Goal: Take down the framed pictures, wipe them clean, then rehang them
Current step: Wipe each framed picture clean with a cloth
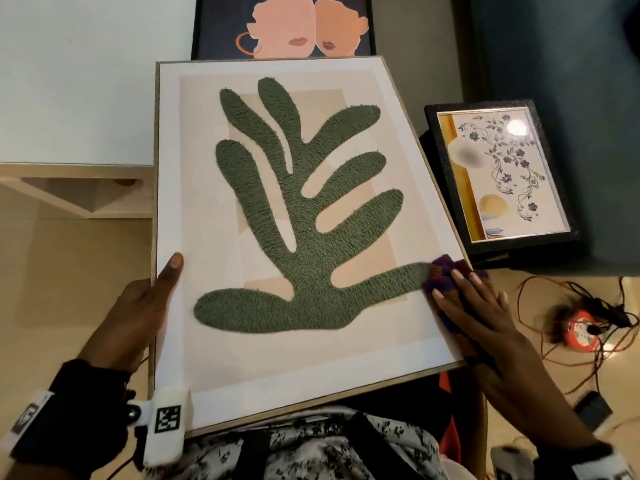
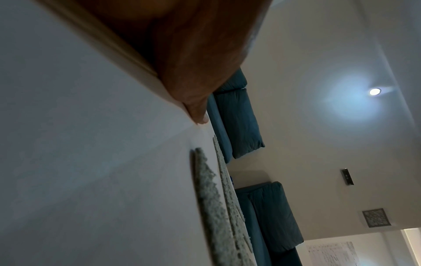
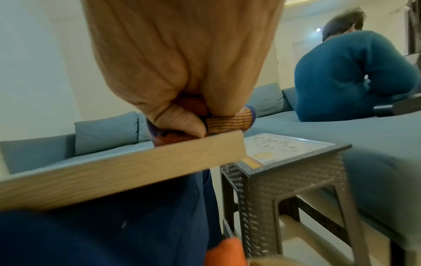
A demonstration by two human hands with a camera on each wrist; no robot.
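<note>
Under the right hand (image 1: 474, 306), straight fingers (image 1: 450, 299) press cloth (image 1: 441, 271) onto framed picture (image 1: 277, 216).

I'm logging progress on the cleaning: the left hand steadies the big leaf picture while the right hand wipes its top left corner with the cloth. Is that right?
Not quite. The head view shows the right hand pressing the cloth at the leaf picture's lower right edge, not its top left corner. The left hand does steady it.
</note>
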